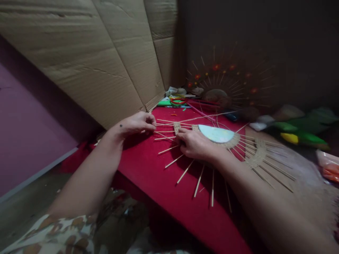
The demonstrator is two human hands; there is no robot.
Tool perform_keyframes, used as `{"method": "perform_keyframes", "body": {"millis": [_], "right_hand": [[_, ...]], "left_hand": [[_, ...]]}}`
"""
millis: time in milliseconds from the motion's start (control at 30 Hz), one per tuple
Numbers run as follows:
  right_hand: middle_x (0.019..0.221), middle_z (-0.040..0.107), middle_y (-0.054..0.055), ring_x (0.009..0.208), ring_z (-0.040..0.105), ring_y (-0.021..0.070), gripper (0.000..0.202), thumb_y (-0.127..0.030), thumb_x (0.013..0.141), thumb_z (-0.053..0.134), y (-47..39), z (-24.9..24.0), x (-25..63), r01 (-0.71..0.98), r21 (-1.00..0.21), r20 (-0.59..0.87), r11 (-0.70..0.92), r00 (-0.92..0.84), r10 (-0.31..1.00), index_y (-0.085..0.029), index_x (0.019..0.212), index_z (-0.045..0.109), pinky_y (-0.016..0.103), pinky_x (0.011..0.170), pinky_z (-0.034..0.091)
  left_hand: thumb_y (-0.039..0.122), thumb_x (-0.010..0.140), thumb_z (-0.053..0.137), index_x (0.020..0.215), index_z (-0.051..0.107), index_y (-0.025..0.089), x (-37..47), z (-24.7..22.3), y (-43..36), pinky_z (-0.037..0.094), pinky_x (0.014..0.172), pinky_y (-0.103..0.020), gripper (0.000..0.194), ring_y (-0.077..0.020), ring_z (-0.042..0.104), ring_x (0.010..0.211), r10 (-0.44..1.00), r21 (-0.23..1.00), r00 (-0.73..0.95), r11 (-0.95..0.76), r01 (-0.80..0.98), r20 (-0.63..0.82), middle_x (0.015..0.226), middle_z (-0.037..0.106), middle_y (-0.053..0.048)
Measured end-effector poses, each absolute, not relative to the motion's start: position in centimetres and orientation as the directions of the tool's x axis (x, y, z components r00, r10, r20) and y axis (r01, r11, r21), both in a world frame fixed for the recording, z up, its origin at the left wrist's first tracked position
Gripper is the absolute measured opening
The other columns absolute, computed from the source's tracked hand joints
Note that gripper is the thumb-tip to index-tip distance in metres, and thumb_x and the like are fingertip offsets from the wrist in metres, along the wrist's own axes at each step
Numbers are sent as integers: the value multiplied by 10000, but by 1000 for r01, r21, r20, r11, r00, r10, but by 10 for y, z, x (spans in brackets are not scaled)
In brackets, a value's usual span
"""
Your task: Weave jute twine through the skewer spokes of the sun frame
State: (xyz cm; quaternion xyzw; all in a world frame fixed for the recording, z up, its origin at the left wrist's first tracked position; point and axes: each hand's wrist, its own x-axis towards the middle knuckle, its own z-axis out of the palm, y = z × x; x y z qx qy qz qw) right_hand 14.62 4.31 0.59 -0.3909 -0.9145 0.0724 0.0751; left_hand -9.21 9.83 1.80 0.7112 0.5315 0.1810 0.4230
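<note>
A half-round fan of thin wooden sticks point(183, 171) lies on the red cloth point(153, 176), woven with bands of jute twine point(255, 155) around a pale half-disc point(215, 133). My left hand point(140, 123) is at the fan's left edge, its thumb and fingers pinched near the stick ends; a thin strand runs from the fingertips towards the sticks. My right hand point(194, 143) rests over the sticks beside the left part of the woven band, fingers curled down on it; what lies under the fingertips is hidden.
Tall cardboard point(106, 60) stands behind on the left. A second stick fan with red flowers point(216, 67) stands at the back. Scissors with red handles point(178, 101), green items point(304, 132) and a plastic packet point(329, 167) lie around the back and right.
</note>
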Motion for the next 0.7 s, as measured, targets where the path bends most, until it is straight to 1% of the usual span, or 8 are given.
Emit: {"method": "perform_keyframes", "body": {"millis": [100, 200, 367, 467, 600, 700], "right_hand": [[948, 591, 54, 755, 522, 149, 121, -125, 754, 477, 43, 8, 148, 702, -193, 54, 686, -690, 722, -180, 778, 583, 277, 648, 333], [942, 592, 51, 752, 525, 147, 137, -111, 751, 477, 42, 9, 148, 703, -186, 27, 687, -695, 719, -175, 788, 592, 278, 657, 339], [951, 584, 51, 764, 524, 142, 144, -105, 754, 480, 37, 13, 149, 718, -210, -3, 664, -679, 734, -169, 800, 601, 267, 667, 350], [945, 577, 55, 752, 516, 142, 147, -115, 767, 483, 34, 12, 150, 736, -210, 4, 644, -658, 753, -167, 816, 612, 266, 656, 348], [946, 574, 60, 758, 516, 146, 164, -125, 775, 484, 31, 8, 151, 741, -213, 29, 637, -647, 762, -166, 843, 627, 267, 660, 354], [948, 571, 63, 757, 516, 148, 164, -125, 774, 482, 32, 7, 151, 744, -206, 33, 635, -644, 765, -165, 842, 625, 270, 656, 352]], "left_hand": [[207, 659, 624, 674, 553, 165, -95, 17, 97, 261, 394, -201, 85, -58, 408, 386, 868, 784, 438, -98, 612, -233, 486, 550, 35], [214, 648, 625, 689, 540, 176, -97, 13, 96, 274, 388, -201, 101, -67, 421, 375, 860, 769, 443, -99, 631, -253, 459, 544, 40], [219, 652, 609, 698, 509, 194, -102, 6, 95, 295, 381, -215, 113, -89, 451, 375, 833, 774, 468, -80, 629, -294, 487, 589, 14], [202, 626, 599, 671, 504, 194, -102, 4, 96, 315, 404, -216, 106, -98, 471, 406, 831, 757, 485, -126, 641, -273, 474, 555, 26], [195, 604, 575, 631, 494, 191, -102, 4, 97, 335, 444, -211, 85, -93, 469, 462, 838, 705, 510, -244, 666, -193, 500, 520, 45], [200, 597, 564, 622, 488, 195, -103, 4, 96, 333, 446, -215, 80, -99, 466, 472, 835, 685, 512, -255, 683, -200, 501, 513, 47]]}}
